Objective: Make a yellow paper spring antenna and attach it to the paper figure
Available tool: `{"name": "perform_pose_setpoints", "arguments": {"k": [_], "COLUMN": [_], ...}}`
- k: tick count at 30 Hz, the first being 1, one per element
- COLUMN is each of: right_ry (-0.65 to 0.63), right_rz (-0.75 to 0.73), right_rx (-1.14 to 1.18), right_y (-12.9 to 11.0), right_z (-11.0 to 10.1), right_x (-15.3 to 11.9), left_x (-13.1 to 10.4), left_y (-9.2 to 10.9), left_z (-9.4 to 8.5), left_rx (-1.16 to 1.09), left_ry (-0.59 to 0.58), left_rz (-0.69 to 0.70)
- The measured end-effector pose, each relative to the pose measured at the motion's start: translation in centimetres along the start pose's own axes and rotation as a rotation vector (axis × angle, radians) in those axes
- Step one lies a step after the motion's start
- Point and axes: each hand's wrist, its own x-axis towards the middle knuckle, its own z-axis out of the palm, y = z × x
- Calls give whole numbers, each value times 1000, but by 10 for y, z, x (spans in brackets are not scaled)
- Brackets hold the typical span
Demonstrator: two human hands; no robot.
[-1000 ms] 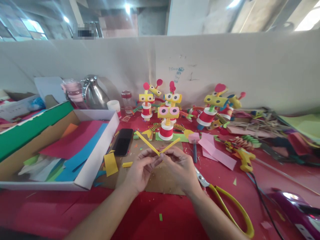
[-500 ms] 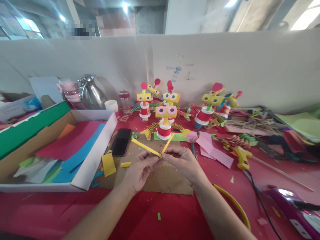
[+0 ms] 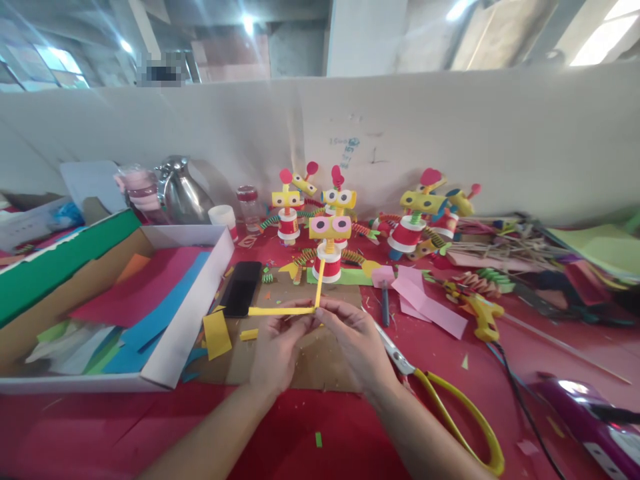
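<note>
Two yellow paper strips [image 3: 283,311] meet at a corner between my fingertips, one pointing left and the other pointing away from me. My left hand [image 3: 280,347] pinches them from the left, its fingers closed. My right hand [image 3: 353,337] is closed at the same corner, thumb and fingers pressed on the strips. Below my hands lies a brown cardboard sheet [image 3: 320,370]. Just beyond stands a paper-cup robot figure [image 3: 329,267] with a yellow head and pink-rimmed eyes. Yellow-handled scissors [image 3: 400,360] lie beside my right hand and partly under my forearm.
On the left is a white box [image 3: 200,293] of coloured paper, with a black phone [image 3: 243,288] beside it. More robot figures [image 3: 411,230] stand at the back. Pink paper pieces [image 3: 430,307], a yellow glue gun [image 3: 483,313] and a purple device [image 3: 585,413] are on the right.
The strips have turned anticlockwise in my fingers: one now points left, the other nearly straight away from me. My right hand has shifted slightly left, uncovering more of the scissors.
</note>
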Motion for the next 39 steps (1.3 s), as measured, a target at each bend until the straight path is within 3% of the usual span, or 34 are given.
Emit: {"name": "perform_pose_setpoints", "arguments": {"k": [5,11,16,23,30,39], "right_ry": [-101,-40,-55,32,12,11], "right_rz": [30,38,-51,-180,-280,-224], "right_rx": [11,-1,-71,-258,-347,-239], "right_y": [-6,-2,0,-2,3,8], "right_z": [-5,-5,-7,-3,-2,-1], "right_x": [1,2,2,-1,-3,1], "left_x": [1,5,6,6,7,5], "left_y": [3,4,4,7,7,7], "left_z": [-3,-8,-10,-8,-9,-7], "left_rx": [-24,-8,-19,-38,-72,-59], "left_ry": [-29,-19,-35,-62,-63,-36], "left_rz": [-56,-75,-97,-97,-104,-73]}}
